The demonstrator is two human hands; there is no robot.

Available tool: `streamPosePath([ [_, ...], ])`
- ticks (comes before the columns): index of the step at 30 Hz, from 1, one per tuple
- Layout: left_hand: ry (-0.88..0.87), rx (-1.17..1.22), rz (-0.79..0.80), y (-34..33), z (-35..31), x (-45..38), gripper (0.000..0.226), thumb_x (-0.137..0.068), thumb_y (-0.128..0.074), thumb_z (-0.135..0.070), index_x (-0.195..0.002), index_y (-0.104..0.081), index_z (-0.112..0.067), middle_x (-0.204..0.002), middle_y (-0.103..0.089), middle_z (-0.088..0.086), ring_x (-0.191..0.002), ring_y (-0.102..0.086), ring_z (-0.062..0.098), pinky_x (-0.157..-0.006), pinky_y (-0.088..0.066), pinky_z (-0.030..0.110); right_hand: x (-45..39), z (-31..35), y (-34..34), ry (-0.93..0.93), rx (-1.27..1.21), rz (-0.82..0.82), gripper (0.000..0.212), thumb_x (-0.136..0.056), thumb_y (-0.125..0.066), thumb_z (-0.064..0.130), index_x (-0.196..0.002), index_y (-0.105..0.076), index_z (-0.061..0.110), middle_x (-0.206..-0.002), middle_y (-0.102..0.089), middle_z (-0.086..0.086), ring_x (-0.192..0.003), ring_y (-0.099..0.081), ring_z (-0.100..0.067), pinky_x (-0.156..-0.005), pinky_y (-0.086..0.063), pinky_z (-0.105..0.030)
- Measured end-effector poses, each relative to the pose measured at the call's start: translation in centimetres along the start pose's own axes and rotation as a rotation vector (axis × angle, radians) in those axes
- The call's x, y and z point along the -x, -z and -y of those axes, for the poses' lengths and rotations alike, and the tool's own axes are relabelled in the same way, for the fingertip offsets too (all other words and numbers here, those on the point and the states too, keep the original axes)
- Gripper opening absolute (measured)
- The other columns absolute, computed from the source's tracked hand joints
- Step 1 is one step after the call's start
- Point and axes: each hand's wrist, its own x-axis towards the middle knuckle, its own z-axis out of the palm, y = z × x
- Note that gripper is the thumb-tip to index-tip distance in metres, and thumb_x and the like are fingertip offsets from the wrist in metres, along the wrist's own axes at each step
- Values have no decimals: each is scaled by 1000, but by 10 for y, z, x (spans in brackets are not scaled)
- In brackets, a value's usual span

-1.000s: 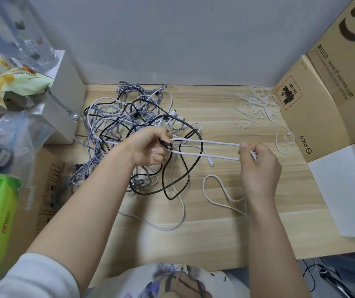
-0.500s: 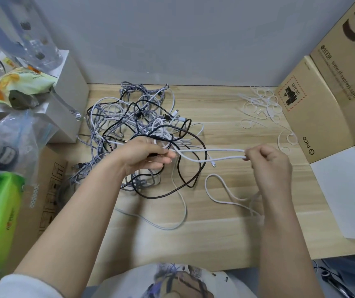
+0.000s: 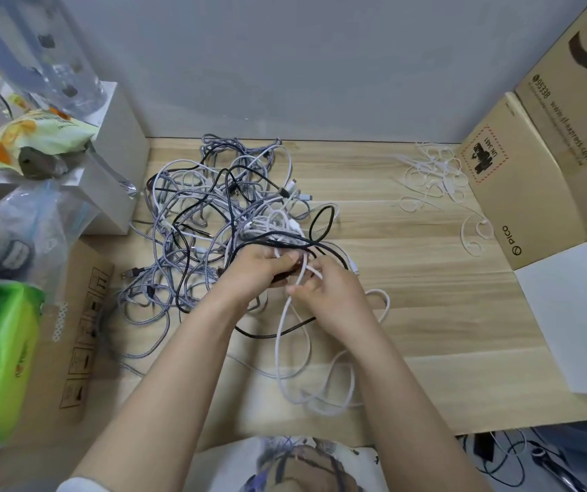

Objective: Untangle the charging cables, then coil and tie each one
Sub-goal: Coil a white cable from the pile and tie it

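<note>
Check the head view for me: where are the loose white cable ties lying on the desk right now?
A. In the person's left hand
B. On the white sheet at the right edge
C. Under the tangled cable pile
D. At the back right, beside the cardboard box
D: the white cable ties lie scattered on the wooden desk at the back right, next to the cardboard box, apart from the cable pile.
</note>
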Motion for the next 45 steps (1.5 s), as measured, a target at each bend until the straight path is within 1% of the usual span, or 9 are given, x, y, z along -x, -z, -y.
streamPosePath([
  [5, -90, -218, -85, 7, -4, 0, 17, -91, -54, 0, -80, -66, 7, -65, -57, 10, -57, -48, 11, -58, -37, 20, -2, -2, 1, -153, -562, 7, 30, -89, -37, -7, -92, -50, 19, -53, -55, 5, -56, -63, -14, -64, -55, -30],
  [8, -170, -315, -133, 8, -6, 1, 28, -86, -60, 4, -70, -68, -17, -58, -60, -1, -53, -50, 8, -56, -41, 19, -5, -1, 0, -119, -599, -24, 15, -95, -50, 10, -86, -54, 22, -66, -56, 7, -65, -60, -10, -66, -52, -29],
  [12, -165, -236, -94, 4, -12, 8, 24, -82, -63, 8, -80, -71, -14, -55, -63, -6, -50, -55, 3, -51, -44, 13, -5, -3, 2, -27, -537, -53, 9, -87, -66, 25, -80, -60, 24, -76, -67, 8, -81, -65, -13, -80, -51, -37],
  [19, 64, -149, 120, 17, -29, 14, 36, -87, -43, 10, -81, -71, -11, -65, -71, 1, -58, -66, 6, -61, -49, 18, -4, 3, 12, -106, -749, 72, 14, -85, -60, -7, -90, -55, 6, -63, -61, -3, -45, -60, -5, -47, -49, -18],
  [23, -7, -325, 16, 20, -28, 8, 53, -78, -34, 22, -55, -66, -14, -50, -62, -5, -50, -56, 5, -59, -43, 21, -4, 1, 13, -90, -705, 53, 16, -89, -52, -7, -85, -53, 9, -65, -58, -5, -38, -55, -7, -41, -42, -18],
  [27, -108, -393, 69, 18, -28, 7, 61, -77, -24, 28, -76, -64, -19, -75, -65, -2, -56, -59, -5, -57, -46, 14, -6, -1, 20, -115, -710, 32, 17, -89, -49, -6, -87, -57, 9, -66, -60, -4, -35, -49, -8, -35, -35, -17],
  [33, -37, -87, 223, 23, -25, 7, 33, -80, -55, 16, -100, -67, -7, -101, -70, 9, -87, -65, 9, -65, -53, 15, 0, -1, 26, -120, -771, 54, 13, -93, -51, 3, -86, -60, 9, -58, -57, -2, -39, -53, -12, -36, -35, -17],
  [36, 3, 154, 175, 22, -22, 5, 11, -89, -58, -8, -96, -66, -6, -92, -74, 5, -80, -69, 8, -65, -55, 17, 1, -3, 27, -100, -739, 62, 16, -95, -52, 13, -84, -61, 7, -50, -54, 0, -37, -48, -11, -36, -33, -18],
  [45, -114, 342, -51, 9, -11, 1, 16, -94, -50, -14, -85, -60, -5, -76, -64, 3, -66, -60, 6, -53, -47, 11, 2, -2, 28, -45, -623, 101, 30, -100, -43, 18, -75, -57, 9, -47, -52, -5, -30, -36, -11, -35, -29, -17],
])
